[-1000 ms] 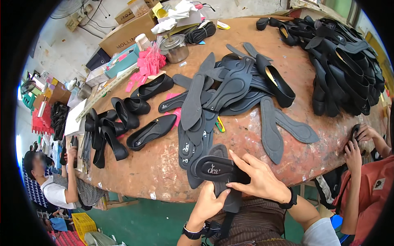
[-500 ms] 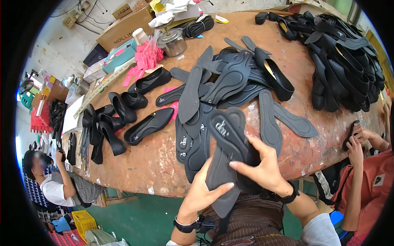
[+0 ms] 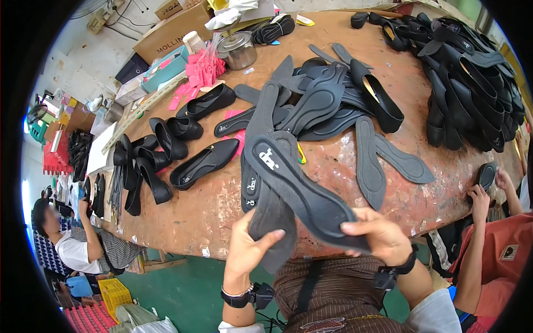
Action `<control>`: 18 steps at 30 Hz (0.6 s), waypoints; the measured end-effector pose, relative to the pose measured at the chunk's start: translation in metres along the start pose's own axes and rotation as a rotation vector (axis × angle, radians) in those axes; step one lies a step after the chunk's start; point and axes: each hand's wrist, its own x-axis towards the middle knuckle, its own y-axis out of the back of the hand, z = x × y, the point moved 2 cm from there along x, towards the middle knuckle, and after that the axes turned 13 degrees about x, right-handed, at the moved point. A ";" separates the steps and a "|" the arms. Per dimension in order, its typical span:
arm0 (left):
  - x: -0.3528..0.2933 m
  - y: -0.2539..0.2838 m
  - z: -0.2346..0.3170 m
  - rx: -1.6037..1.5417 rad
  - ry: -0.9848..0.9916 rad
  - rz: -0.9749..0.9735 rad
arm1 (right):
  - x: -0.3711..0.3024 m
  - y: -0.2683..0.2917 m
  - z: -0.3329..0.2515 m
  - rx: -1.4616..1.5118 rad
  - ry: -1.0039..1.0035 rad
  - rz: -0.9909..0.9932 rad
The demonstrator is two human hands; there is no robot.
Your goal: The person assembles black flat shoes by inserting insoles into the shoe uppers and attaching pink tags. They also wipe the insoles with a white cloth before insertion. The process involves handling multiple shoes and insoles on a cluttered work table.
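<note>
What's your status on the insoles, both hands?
Left hand grips the lower insole. Right hand pinches the top insole, lifted over the table edge. Loose insole pile beyond; nothing blocking.

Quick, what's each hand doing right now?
Left hand: closed on the lower dark insole.
Right hand: closed on the upper black insole.

lower insole (image 3: 272, 222) mostly hidden beneath upper insole (image 3: 300, 186), its print unseen

Long black insole (image 3: 302, 191), printed face up, slanting over a second dark insole (image 3: 272, 222), at table edge
</note>
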 end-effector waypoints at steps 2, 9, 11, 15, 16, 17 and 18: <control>-0.001 0.007 0.002 0.046 -0.003 -0.018 | -0.011 -0.001 -0.009 0.167 0.020 0.049; -0.004 0.018 0.007 0.285 0.017 -0.155 | -0.035 0.007 -0.017 0.563 0.054 0.067; -0.003 0.025 0.008 0.363 0.049 -0.199 | -0.045 0.002 -0.024 0.610 0.099 -0.056; -0.005 0.052 0.006 0.398 0.225 -0.173 | -0.074 -0.003 -0.048 0.710 0.363 -0.377; -0.006 0.058 0.008 0.421 0.166 -0.175 | -0.081 0.000 -0.051 0.681 0.415 -0.344; -0.007 0.064 0.008 0.476 0.160 -0.176 | -0.084 0.003 -0.051 0.612 0.421 -0.378; -0.008 0.069 0.007 0.510 0.238 -0.224 | -0.088 0.006 -0.053 0.540 0.425 -0.410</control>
